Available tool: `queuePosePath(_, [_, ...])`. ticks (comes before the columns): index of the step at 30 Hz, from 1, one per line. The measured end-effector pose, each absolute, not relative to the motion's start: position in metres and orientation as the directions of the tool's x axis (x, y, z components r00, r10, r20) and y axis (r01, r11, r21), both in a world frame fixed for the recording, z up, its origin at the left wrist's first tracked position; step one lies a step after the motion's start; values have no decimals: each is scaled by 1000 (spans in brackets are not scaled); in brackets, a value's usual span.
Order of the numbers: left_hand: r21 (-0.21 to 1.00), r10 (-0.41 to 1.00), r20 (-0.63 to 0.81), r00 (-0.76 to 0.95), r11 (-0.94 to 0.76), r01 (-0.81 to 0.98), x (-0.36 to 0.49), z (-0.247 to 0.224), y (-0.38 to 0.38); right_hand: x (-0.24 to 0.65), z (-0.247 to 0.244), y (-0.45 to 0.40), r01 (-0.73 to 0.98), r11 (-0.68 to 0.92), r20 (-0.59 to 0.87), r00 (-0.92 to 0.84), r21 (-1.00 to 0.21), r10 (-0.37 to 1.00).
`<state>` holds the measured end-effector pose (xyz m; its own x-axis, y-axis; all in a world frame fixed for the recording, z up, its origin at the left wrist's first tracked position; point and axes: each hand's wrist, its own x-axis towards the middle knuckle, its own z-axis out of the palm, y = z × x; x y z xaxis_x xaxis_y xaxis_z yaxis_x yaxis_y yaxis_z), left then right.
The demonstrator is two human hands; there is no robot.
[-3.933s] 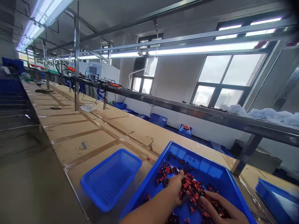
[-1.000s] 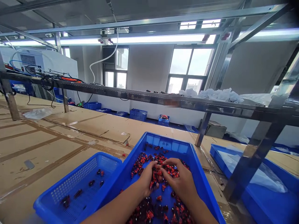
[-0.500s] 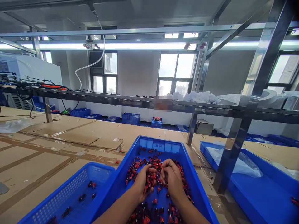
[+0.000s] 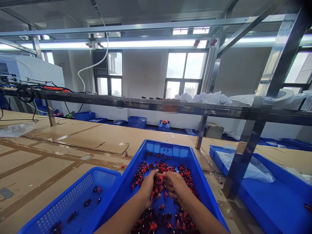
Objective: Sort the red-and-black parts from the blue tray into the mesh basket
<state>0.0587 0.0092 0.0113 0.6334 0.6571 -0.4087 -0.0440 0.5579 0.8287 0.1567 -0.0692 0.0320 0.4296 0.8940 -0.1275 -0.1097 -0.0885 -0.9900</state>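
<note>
A deep blue plastic tray in front of me holds many small red-and-black plastic pieces, scattered and heaped. Above them, inside the tray, my left hand is cupped, palm to the right, around a cluster of the same pieces. My right hand faces it with fingers curled. Its thumb and index finger pinch at the top of the cluster, close to the left thumb. What sits between those right fingertips is too small and covered to make out.
On the left, a perforated blue basket holds several dark and red pieces. To the right, behind a steel post, stands another blue tray with clear plastic film. A steel shelf crosses above the cardboard-covered table.
My right hand has moved left and its fingertips now meet the pieces by my left thumb. The left hand stays cupped around its cluster. The view has shifted slightly.
</note>
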Motion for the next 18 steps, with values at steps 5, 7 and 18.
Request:
queuePosePath(5, [834,661,-411,629,551,-34,58,9,11,163,34,-71,-432,-128,-272,291,-893,917])
queuePosePath(7, [838,661,-406,631,544,-31,59,8,11,162,34,-72,-506,-138,-290,234,-851,928])
queuePosePath(18, [852,666,-385,640,523,-32,57,13,11,166,23,-69,-683,-86,-224,115,-725,968])
